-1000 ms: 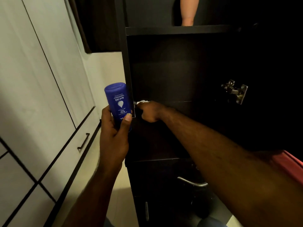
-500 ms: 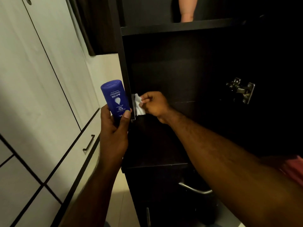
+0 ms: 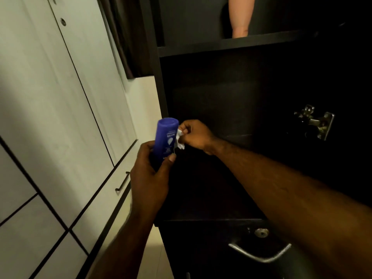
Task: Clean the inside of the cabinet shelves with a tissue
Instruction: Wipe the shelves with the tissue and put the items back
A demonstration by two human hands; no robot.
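- Left hand (image 3: 150, 179): grip wrapped around the blue cylindrical plastic bottle (image 3: 166, 137), held upright.
- Right hand (image 3: 196, 135): grip pinching the crumpled white tissue (image 3: 179, 138), touching the bottle.
- Behind: dark wooden cabinet shelf (image 3: 201, 190); metal hinge (image 3: 316, 122) at right.

Dim, warm light leaves the dark cabinet (image 3: 231, 101) murky; wide-angle bending and soft blur at edges.

The one camera is sitting on my head, looking forward and down from close range into the dark cabinet (image 3: 231, 121), tilting so the white doors (image 3: 50, 117) are leaning along the left.
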